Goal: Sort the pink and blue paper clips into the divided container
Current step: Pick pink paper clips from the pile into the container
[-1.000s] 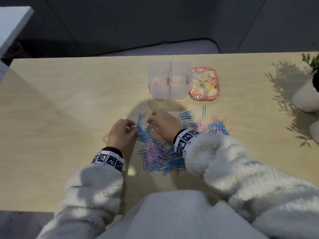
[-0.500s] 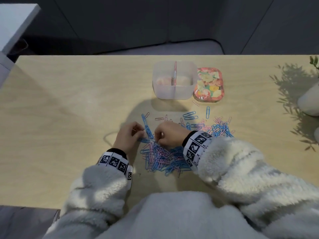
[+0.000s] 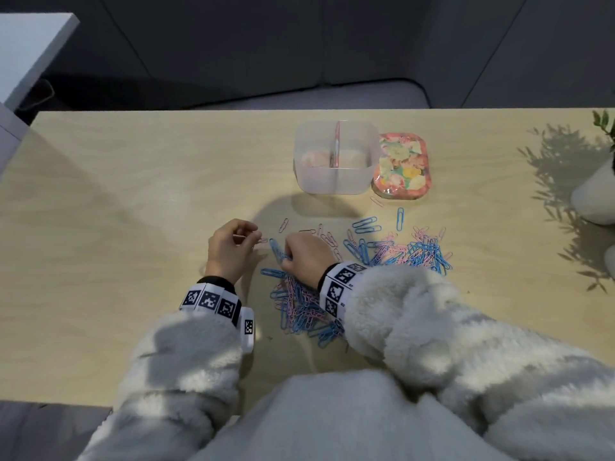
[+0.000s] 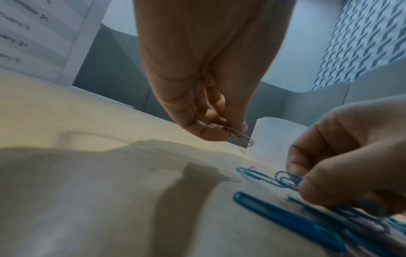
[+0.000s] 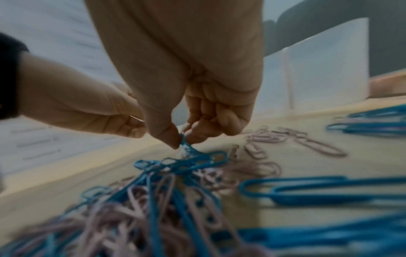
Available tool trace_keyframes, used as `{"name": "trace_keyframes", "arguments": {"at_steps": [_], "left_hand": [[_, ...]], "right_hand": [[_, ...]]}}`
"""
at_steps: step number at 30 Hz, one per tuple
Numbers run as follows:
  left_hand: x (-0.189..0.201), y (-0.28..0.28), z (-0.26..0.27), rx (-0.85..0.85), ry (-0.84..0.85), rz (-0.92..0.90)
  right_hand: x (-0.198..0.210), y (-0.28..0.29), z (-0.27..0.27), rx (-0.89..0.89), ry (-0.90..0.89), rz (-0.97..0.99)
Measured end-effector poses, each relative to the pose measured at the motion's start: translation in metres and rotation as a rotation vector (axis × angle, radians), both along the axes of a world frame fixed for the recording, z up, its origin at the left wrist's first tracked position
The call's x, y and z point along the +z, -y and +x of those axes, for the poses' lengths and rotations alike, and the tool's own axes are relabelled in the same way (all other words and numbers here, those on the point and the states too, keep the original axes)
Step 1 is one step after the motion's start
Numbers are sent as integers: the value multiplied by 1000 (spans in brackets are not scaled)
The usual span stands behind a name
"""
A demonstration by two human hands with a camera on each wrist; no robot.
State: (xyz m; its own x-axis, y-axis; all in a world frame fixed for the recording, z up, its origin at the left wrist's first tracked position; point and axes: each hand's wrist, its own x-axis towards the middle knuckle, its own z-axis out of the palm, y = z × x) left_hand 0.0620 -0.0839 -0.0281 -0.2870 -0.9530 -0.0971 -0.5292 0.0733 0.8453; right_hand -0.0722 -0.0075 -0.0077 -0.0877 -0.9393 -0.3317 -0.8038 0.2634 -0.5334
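Pink and blue paper clips [image 3: 306, 307] lie heaped on the wooden table [image 3: 133, 194], with a second heap [image 3: 416, 252] to the right. My left hand [image 3: 233, 247] hovers left of the pile and pinches a pink clip [image 4: 239, 137] between thumb and fingers. My right hand [image 3: 307, 256] pinches a blue clip [image 5: 186, 145] at the pile's far edge, tangled with other clips. The clear divided container [image 3: 336, 158] stands beyond the pile; a pink divider splits it in two.
A floral lid [image 3: 401, 166] lies against the container's right side. Loose clips [image 3: 366, 224] are scattered between container and heap. A white plant pot [image 3: 595, 194] stands at the table's right edge. White furniture [image 3: 30, 51] is at the far left.
My left hand has drawn away to the left with a pink clip, apart from the right hand. My right hand has shifted back toward the near pile and pinches a blue clip.
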Motion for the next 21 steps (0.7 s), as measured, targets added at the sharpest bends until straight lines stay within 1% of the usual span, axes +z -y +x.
{"name": "trace_keyframes", "arguments": {"at_steps": [2, 4, 6, 8, 10, 12, 13, 15, 16, 19, 21], "left_hand": [[5, 3, -12, -28, -4, -24], [8, 2, -28, -90, 21, -29], [10, -5, -45, -172, 55, -24], [8, -10, -55, -218, 93, -33], [6, -11, -58, -219, 130, -44], [4, -5, -55, -209, 232, -116], [1, -2, -53, -212, 302, -150], [-2, 1, -49, -230, 416, -156], [-3, -1, -50, -248, 437, -148], [-3, -10, -61, -332, 407, -142], [-1, -16, -68, -386, 386, -146]], "right_hand": [[5, -13, -6, 40, 50, 5], [9, -27, -13, 120, 50, 42], [9, -39, -21, 149, 38, 68], [8, -42, -30, 86, 55, 51], [4, -38, -43, -47, 42, -11], [-2, -32, -58, -151, -30, -73], [-5, -30, -64, -164, -75, -81], [-10, -26, -70, -123, -164, -67], [-11, -24, -70, -95, -188, -70], [-10, -17, -63, -28, -199, -90], [-10, -17, -61, -36, -184, -104]]}}
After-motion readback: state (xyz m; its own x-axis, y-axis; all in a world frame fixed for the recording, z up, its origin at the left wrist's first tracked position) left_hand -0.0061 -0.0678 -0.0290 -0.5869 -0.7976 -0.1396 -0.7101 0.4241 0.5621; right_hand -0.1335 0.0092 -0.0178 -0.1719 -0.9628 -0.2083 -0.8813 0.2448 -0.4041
